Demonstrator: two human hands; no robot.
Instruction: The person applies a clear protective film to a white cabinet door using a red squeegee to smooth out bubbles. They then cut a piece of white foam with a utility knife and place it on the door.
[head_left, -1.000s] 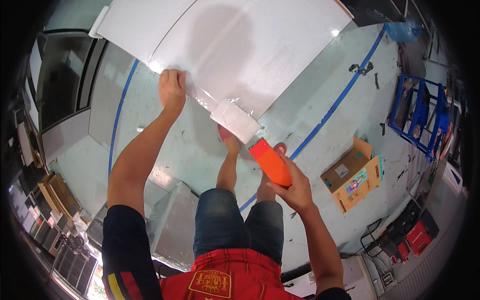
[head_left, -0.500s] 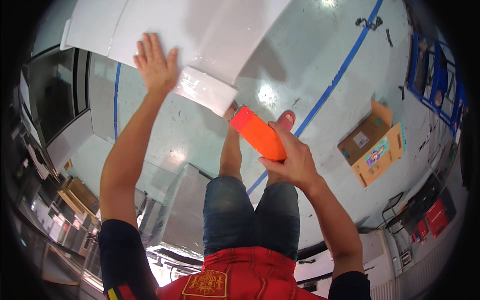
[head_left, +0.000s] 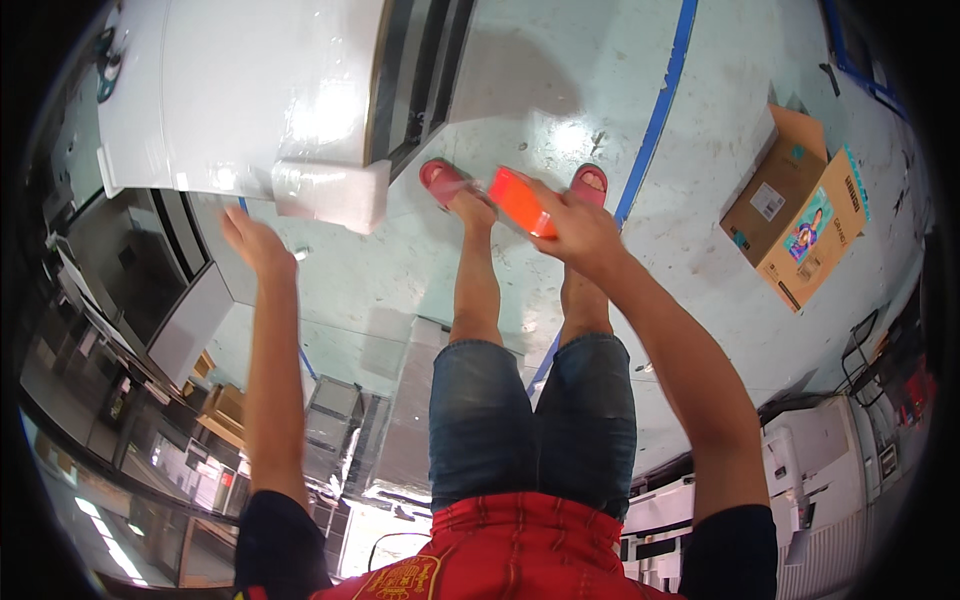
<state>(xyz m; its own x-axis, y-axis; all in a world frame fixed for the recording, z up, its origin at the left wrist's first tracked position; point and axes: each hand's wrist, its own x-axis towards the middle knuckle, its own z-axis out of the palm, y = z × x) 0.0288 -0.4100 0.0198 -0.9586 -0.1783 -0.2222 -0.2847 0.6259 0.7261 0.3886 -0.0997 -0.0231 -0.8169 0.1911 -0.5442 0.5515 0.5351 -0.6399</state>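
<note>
My right hand is shut on an orange block-shaped object, held out over my feet in red sandals. My left hand is open with fingers spread, just below a white foam-like corner block wrapped in clear film. That block sits at the lower corner of a large white appliance panel. The hand is close to the panel but not touching it.
A glossy pale floor carries a blue tape line. An open cardboard box lies at the right. Dark-glass appliances stand at the left, more wrapped units beside my legs, white machines at lower right.
My left hand has come off the white panel and dropped below its corner. The view has swung down, so the panel now sits upper left and my feet show. The right hand still holds the orange object.
</note>
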